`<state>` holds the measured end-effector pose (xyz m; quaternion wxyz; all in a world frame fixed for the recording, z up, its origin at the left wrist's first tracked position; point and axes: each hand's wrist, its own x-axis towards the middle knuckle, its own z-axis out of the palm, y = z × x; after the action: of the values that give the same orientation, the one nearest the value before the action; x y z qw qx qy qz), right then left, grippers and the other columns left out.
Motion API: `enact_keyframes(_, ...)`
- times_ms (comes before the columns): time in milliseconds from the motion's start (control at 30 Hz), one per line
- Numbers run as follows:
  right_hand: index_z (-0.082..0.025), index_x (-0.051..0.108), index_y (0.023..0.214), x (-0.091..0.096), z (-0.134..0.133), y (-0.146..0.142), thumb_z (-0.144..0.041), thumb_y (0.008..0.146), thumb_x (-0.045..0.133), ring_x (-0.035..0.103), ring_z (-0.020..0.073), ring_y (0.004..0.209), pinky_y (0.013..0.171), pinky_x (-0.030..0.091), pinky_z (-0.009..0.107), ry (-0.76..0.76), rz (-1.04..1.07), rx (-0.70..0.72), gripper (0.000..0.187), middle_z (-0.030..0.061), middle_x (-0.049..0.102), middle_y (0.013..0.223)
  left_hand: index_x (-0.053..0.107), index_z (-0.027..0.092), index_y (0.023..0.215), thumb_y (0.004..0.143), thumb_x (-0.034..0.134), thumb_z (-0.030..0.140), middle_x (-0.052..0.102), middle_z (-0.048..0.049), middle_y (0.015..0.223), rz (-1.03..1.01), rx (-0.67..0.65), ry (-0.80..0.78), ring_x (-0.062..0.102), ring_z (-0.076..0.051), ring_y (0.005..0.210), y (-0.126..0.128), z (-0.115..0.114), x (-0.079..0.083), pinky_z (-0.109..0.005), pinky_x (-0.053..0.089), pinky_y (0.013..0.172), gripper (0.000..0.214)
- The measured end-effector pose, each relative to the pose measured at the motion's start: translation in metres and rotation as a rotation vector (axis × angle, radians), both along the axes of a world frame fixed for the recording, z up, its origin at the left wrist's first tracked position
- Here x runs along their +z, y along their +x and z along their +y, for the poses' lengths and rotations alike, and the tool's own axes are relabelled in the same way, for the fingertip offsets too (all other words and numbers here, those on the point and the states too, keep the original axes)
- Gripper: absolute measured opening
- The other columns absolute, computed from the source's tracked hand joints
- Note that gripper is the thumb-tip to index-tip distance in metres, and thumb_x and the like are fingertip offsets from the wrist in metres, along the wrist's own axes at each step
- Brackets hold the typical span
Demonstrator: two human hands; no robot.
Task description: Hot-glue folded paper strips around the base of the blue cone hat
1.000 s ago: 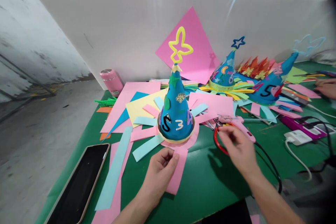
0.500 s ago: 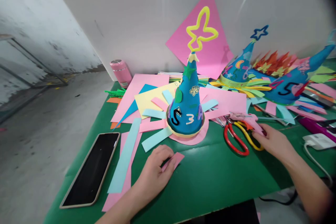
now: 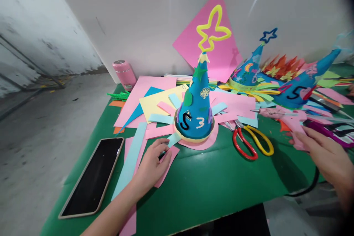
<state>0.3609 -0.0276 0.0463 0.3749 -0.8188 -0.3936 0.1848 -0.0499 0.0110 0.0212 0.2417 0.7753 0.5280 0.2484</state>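
My right hand point(image 3: 326, 151) is closed around the grip of a pink hot glue gun point(image 3: 284, 116), held above the table with its metal nozzle facing left. My left hand point(image 3: 155, 162) has curled fingers and thumb on a pink paper strip point(image 3: 170, 162), in front of a blue cone party hat point(image 3: 195, 108). The fingertips overlap a light blue strip point(image 3: 174, 138) at the hat's base. Pink and light blue strips fan out around that base. The hat bears a black 5-like figure, a white 3 and a yellow butterfly-like outline point(image 3: 218, 29) on top.
Red and yellow-handled scissors point(image 3: 245, 151) lie right of the hat. A phone point(image 3: 92, 177) lies at left, beside long paper strips point(image 3: 129, 160). A pink bottle point(image 3: 125, 75) stands behind. More decorated hats point(image 3: 249, 72) and paper scraps fill the right. A white panel point(image 3: 132, 18) borders the back.
My right hand has lifted the glue gun off the table beside the scissors and brought it rightward. My left hand has shifted left with the pink strip, nearer the light blue strip.
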Motion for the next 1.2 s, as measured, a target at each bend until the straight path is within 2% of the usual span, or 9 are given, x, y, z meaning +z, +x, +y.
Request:
enact_keyframes(100, -0.026, 0.051, 0.112, -0.002, -0.009, -0.034, -0.034, 0.072, 0.06, 0.062, 0.0184, 0.076, 0.067, 0.048, 0.026, 0.186, 0.457, 0.091, 0.042, 0.0075, 0.062, 0.1, 0.052, 0.019, 0.07, 0.083, 0.041, 0.024, 0.056, -0.0103, 0.106, 0.021, -0.017, 0.013, 0.053, -0.022, 0.101, -0.001, -0.003, 0.002, -0.036, 0.046, 0.08, 0.018)
enact_keyframes(233, -0.021, 0.06, 0.094, -0.01, -0.026, -0.087, -0.034, 0.067, 0.067, 0.062, 0.0199, 0.073, 0.062, 0.05, 0.024, 0.066, 0.592, 0.338, 0.031, 0.0069, 0.065, 0.081, 0.054, 0.019, 0.073, 0.082, 0.042, 0.022, 0.058, -0.0103, 0.104, 0.06, -0.075, 0.042, 0.05, -0.023, 0.105, -0.002, -0.002, 0.013, -0.043, 0.038, 0.089, 0.015)
enact_keyframes(300, -0.02, 0.06, 0.099, -0.013, -0.032, -0.11, -0.035, 0.068, 0.066, 0.062, 0.0208, 0.078, 0.066, 0.051, 0.025, -0.014, 0.55, 0.482, 0.035, 0.0076, 0.065, 0.086, 0.054, 0.019, 0.073, 0.082, 0.042, 0.02, 0.058, -0.01, 0.105, 0.104, -0.161, 0.061, 0.048, -0.023, 0.108, -0.002, 0.002, 0.019, -0.044, 0.035, 0.092, 0.016)
enact_keyframes(400, -0.019, 0.053, 0.111, -0.012, -0.037, -0.137, -0.037, 0.076, 0.057, 0.06, 0.0203, 0.088, 0.075, 0.05, 0.027, -0.009, 0.446, 0.615, 0.04, 0.0073, 0.063, 0.099, 0.053, 0.018, 0.069, 0.084, 0.039, 0.019, 0.056, -0.0095, 0.111, 0.205, -0.283, 0.09, 0.046, -0.022, 0.111, -0.001, 0.008, 0.025, -0.044, 0.034, 0.093, 0.02)
enact_keyframes(533, -0.018, 0.054, 0.108, -0.008, -0.037, -0.153, -0.036, 0.084, 0.046, 0.061, 0.0189, 0.086, 0.076, 0.05, 0.025, -0.066, 0.232, 0.773, 0.031, 0.0064, 0.065, 0.089, 0.054, 0.018, 0.072, 0.085, 0.034, 0.019, 0.055, -0.0082, 0.117, 0.308, -0.332, 0.122, 0.04, -0.025, 0.118, 0.003, 0.012, 0.021, -0.048, 0.031, 0.092, 0.023)
enact_keyframes(600, -0.019, 0.05, 0.115, -0.01, -0.037, -0.155, -0.034, 0.084, 0.045, 0.061, 0.019, 0.087, 0.076, 0.05, 0.025, -0.107, 0.13, 0.824, 0.035, 0.0065, 0.065, 0.094, 0.055, 0.019, 0.079, 0.086, 0.032, 0.018, 0.053, -0.0075, 0.122, 0.343, -0.35, 0.129, 0.036, -0.026, 0.122, 0.004, 0.013, 0.019, -0.05, 0.03, 0.092, 0.024)
enact_keyframes(833, -0.02, 0.039, 0.126, -0.029, -0.038, -0.166, -0.027, 0.084, 0.046, 0.054, 0.0203, 0.108, 0.087, 0.046, 0.026, -0.015, -0.189, 0.899, 0.043, 0.0089, 0.053, 0.122, 0.056, 0.019, 0.088, 0.086, 0.031, 0.018, 0.054, -0.0072, 0.121, 0.445, -0.419, 0.067, 0.032, -0.026, 0.125, 0.005, 0.013, 0.021, -0.056, 0.025, 0.093, 0.026)
enact_keyframes(1033, -0.021, 0.045, 0.117, -0.019, -0.028, -0.186, -0.022, 0.083, 0.04, 0.06, 0.0191, 0.098, 0.073, 0.052, 0.021, 0.078, -0.229, 0.852, 0.034, 0.0066, 0.061, 0.11, 0.057, 0.019, 0.091, 0.086, 0.03, 0.02, 0.053, -0.007, 0.122, 0.457, -0.399, 0.073, 0.033, -0.026, 0.123, 0.005, 0.015, 0.018, -0.056, 0.026, 0.093, 0.027)
enact_keyframes(1200, -0.018, 0.047, 0.116, -0.022, -0.024, -0.189, -0.023, 0.083, 0.04, 0.061, 0.0203, 0.095, 0.073, 0.052, 0.024, 0.079, -0.23, 0.819, 0.034, 0.0082, 0.062, 0.107, 0.056, 0.018, 0.095, 0.082, 0.034, 0.017, 0.055, -0.0071, 0.12, 0.468, -0.404, 0.048, 0.036, -0.029, 0.119, 0.005, 0.017, 0.017, -0.058, 0.024, 0.093, 0.026)
